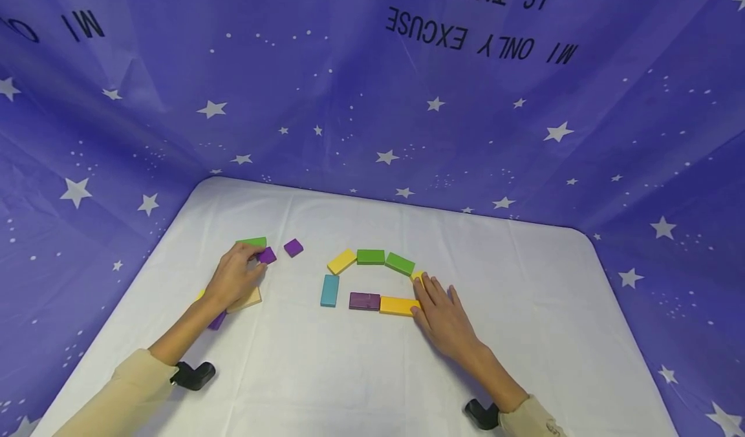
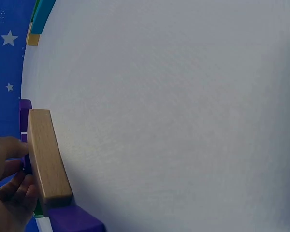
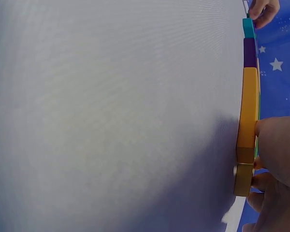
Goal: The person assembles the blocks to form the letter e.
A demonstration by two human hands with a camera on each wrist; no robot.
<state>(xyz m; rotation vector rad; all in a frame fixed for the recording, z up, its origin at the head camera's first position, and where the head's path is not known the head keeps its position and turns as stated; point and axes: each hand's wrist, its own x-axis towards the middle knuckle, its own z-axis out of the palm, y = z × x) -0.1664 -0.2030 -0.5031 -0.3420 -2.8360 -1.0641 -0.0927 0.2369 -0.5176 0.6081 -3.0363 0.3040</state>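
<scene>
Purple in colour, a small block [image 1: 268, 256] sits between the thumb and forefinger of the left hand [image 1: 234, 277], which are bent toward each other and pinch it at the tips. Past those fingertips lies a second purple block [image 1: 293, 247], just apart from it. Under and beside the same hand are a green block [image 1: 251, 242], by the forefinger, and a plain wooden block [image 1: 247, 300], nearer the wrist.

The person's right hand [image 1: 447, 320] lies palm down, its fingers mostly straight and slightly spread, gripping nothing that shows. Its thumb touches the end of an orange-yellow block [image 1: 398, 306], and its fingertips partly cover a yellow block [image 1: 416, 275] at the right of a curved row. The right wrist view shows a brownish-yellow block [image 3: 242, 181] against the fingers; whether they press on it cannot be told. A dark purple block [image 1: 364, 301] meets the orange-yellow one end to end.
</scene>
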